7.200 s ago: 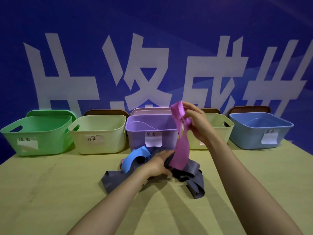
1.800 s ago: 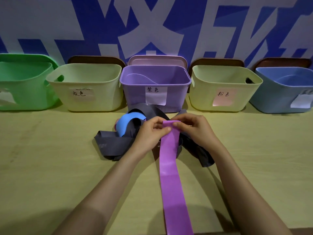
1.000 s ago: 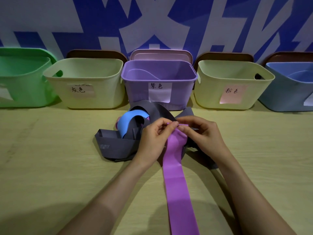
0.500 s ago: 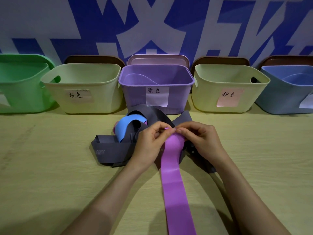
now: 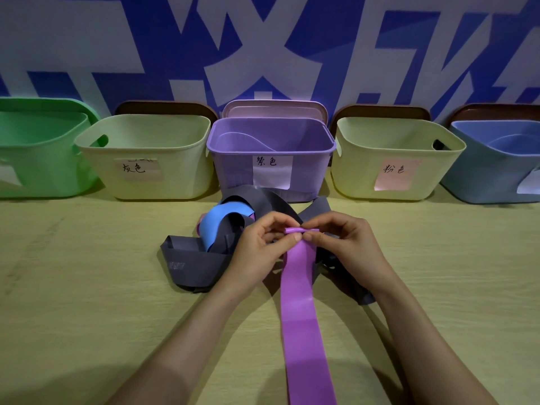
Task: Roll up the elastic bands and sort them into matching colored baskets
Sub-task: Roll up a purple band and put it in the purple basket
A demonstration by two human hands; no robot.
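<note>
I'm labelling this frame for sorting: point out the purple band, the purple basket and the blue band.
purple band [image 5: 298,287]: head view, on the flat strip below the rolled end.
purple basket [image 5: 233,168]: head view, on its front wall.
blue band [image 5: 214,226]: head view, on its curved loop.

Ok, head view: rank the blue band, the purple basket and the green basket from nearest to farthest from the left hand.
1. Blue band: just left of the left hand, in the pile.
2. Purple basket: directly behind the pile, centre of the row.
3. Green basket: far left end of the row.
</note>
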